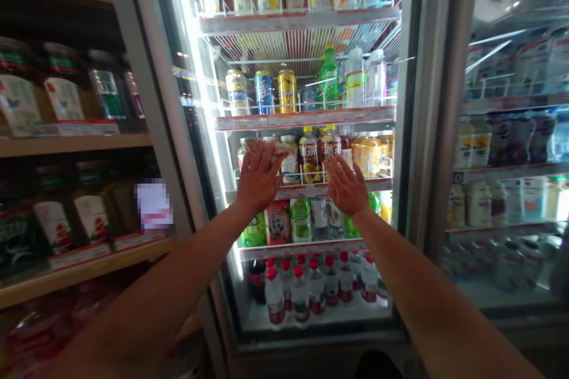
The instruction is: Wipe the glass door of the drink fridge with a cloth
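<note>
Both my arms reach into a lit drinks cooler. My left hand is raised with fingers stretched up, its fingertips against a pale bottle at the left end of the third shelf; I see nothing gripped in it. My right hand is open with fingers spread, palm toward the brown tea bottles on the same shelf, just in front of the shelf's rail. Green and red cartons and bottles stand on the shelf below my hands.
Cans and a green bottle fill the shelf above. Red-capped bottles crowd the cooler floor. The open door's frame stands at the left, beside wooden shelves of jars. A closed glass cooler is on the right.
</note>
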A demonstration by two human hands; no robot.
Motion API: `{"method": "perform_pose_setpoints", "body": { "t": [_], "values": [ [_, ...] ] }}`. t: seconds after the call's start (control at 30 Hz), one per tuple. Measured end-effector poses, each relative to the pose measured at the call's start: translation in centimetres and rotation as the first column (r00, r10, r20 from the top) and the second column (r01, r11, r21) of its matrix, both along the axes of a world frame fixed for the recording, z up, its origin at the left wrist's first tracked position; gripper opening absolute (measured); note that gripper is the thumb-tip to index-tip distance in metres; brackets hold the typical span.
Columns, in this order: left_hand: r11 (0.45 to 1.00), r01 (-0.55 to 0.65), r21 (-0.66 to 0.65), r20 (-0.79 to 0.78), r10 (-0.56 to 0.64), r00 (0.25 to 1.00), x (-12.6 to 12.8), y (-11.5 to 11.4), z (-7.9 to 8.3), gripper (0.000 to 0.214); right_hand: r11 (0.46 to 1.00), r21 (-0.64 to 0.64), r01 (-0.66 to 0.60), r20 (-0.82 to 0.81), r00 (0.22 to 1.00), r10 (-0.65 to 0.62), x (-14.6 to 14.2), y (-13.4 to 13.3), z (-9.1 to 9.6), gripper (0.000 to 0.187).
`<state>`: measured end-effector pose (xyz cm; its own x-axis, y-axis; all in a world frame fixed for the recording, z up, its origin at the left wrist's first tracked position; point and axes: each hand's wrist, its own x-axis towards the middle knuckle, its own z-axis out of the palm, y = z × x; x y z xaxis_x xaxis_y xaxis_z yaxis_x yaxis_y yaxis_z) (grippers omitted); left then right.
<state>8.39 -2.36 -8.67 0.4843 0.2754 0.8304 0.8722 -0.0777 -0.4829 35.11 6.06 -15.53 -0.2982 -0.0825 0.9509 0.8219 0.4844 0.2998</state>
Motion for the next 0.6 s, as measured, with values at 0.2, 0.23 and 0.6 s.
{"method": "perform_pose_setpoints", "body": {
  "t": [0.2,0.23,0.6],
  "values": [
    [0.995,0.055,-0.085,-0.216,-0.072,0.974,-1.4,0.4,0.2,0.042,0.999,0.046,0.023,0.002,1.000,-0.023,0.0,0.0,0.1,0.061],
    [0.998,0.053,-0.025,-0.120,-0.055,0.991,-1.4,0.5,1.5,0.044,0.999,0.046,0.020,0.002,1.000,-0.020,0.0,0.0,0.1,0.062],
    [0.991,0.108,-0.080,-0.298,-0.127,0.946,1.2,1.5,-0.6,0.044,1.000,0.020,-0.014,0.008,1.000,0.013,0.0,0.2,0.0,0.065]
  ]
}}
